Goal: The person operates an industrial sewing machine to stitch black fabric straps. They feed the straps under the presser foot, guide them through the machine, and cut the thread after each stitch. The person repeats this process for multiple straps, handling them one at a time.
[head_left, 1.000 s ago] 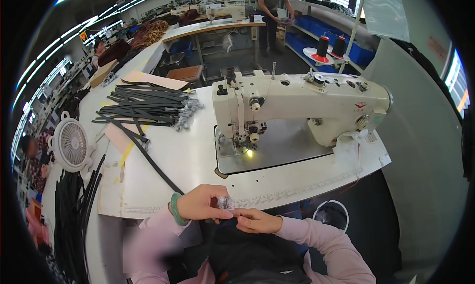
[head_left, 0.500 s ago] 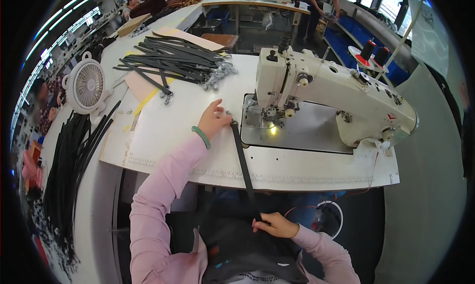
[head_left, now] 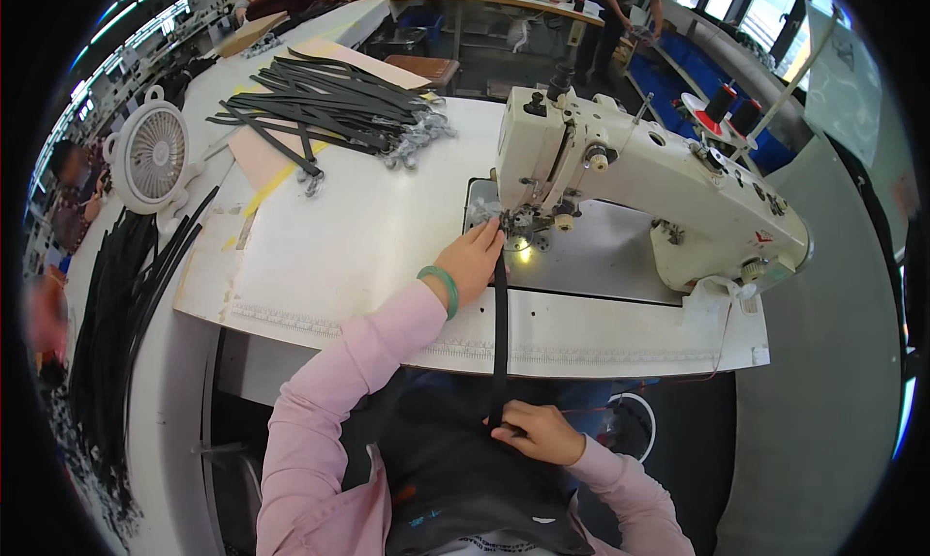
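Observation:
A long black strap [head_left: 501, 333] runs from the needle area of the white sewing machine [head_left: 630, 159] over the table's front edge to my lap. My left hand [head_left: 469, 263], with a green bangle at the wrist, grips the strap's far end at the left of the presser foot. Its fingertips partly hide that end, where some clear plastic shows. Below the table edge, my right hand [head_left: 544, 433] is closed round the strap's lower part, above my dark apron [head_left: 441, 459]. A small light shines on the machine's metal plate [head_left: 620, 251].
A pile of black straps [head_left: 325, 106] with plastic-wrapped ends lies at the table's far left. More black straps [head_left: 107, 324] hang beside a white fan [head_left: 155, 159]. Thread spools [head_left: 722, 103] stand behind the machine. Other people are in the background.
My left hand has moved right with the strap's end, from the bare tabletop to beside the presser foot. The strap now hangs straighter. My right hand has shifted up slightly.

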The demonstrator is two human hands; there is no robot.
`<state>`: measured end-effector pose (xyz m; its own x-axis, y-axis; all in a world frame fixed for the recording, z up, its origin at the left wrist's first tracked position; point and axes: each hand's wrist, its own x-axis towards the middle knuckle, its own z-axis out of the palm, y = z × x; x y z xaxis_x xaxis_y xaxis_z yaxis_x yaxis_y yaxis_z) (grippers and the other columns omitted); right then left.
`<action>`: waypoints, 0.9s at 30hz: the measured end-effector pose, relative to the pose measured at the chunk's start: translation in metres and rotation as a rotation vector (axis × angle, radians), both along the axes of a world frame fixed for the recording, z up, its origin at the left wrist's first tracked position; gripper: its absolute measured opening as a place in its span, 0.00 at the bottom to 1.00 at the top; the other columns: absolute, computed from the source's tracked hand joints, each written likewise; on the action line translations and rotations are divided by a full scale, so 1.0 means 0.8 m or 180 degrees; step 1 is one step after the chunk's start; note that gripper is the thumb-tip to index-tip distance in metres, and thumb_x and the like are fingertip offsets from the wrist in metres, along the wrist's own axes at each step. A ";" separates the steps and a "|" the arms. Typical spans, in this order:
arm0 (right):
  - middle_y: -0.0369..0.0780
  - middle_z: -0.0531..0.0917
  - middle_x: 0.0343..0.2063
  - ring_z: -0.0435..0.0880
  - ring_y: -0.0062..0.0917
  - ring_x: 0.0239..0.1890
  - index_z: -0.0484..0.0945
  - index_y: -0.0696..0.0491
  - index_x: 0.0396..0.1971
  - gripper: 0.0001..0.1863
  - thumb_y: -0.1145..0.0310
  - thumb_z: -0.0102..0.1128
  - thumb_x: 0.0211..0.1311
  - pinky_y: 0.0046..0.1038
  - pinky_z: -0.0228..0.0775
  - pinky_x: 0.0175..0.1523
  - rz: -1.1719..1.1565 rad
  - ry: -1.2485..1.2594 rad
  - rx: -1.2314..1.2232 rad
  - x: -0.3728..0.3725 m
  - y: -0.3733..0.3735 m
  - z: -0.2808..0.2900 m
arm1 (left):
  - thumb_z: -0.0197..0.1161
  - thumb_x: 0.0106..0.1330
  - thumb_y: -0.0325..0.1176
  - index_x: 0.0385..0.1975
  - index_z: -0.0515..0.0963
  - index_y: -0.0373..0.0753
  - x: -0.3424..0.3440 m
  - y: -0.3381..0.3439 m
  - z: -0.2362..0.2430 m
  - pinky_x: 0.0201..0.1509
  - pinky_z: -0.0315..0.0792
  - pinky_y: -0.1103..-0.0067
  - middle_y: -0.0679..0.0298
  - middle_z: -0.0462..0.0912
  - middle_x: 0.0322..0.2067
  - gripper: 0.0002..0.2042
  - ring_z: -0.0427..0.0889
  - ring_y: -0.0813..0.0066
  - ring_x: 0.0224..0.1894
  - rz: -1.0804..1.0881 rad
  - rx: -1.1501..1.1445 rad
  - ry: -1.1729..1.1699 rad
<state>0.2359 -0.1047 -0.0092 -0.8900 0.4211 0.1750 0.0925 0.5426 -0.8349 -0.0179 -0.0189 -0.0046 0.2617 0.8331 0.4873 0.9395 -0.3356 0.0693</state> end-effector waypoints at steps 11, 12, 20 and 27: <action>0.35 0.74 0.36 0.73 0.20 0.32 0.67 0.54 0.49 0.19 0.57 0.42 0.65 0.22 0.66 0.33 -0.5282 0.2729 0.0023 0.334 0.388 0.118 | 0.62 0.52 0.34 0.37 0.76 0.37 0.002 -0.012 0.015 0.49 0.64 0.69 0.56 0.70 0.48 0.14 0.70 0.59 0.48 0.0467 -0.0398 -0.0732; 0.36 0.74 0.37 0.73 0.21 0.33 0.68 0.53 0.49 0.20 0.55 0.42 0.65 0.22 0.66 0.34 -0.5178 0.2475 0.0052 0.372 0.412 0.110 | 0.62 0.52 0.34 0.38 0.76 0.37 0.003 -0.010 0.012 0.49 0.63 0.69 0.57 0.71 0.47 0.14 0.71 0.60 0.47 0.0448 -0.0337 -0.0772; 0.49 0.77 0.42 0.74 0.41 0.46 0.71 0.55 0.47 0.27 0.48 0.37 0.63 0.35 0.63 0.51 -0.4632 -0.1233 0.2318 0.458 0.521 0.189 | 0.60 0.53 0.30 0.39 0.75 0.36 0.003 -0.003 -0.001 0.50 0.65 0.69 0.53 0.74 0.44 0.13 0.71 0.58 0.50 0.0456 0.0098 -0.0512; 0.51 0.76 0.43 0.71 0.46 0.49 0.74 0.56 0.44 0.27 0.48 0.38 0.62 0.36 0.61 0.53 -0.4271 -0.2303 0.1902 0.455 0.556 0.235 | 0.59 0.47 0.23 0.40 0.75 0.36 0.020 -0.006 0.015 0.51 0.68 0.71 0.51 0.73 0.46 0.16 0.71 0.56 0.48 0.0186 -0.0166 -0.0385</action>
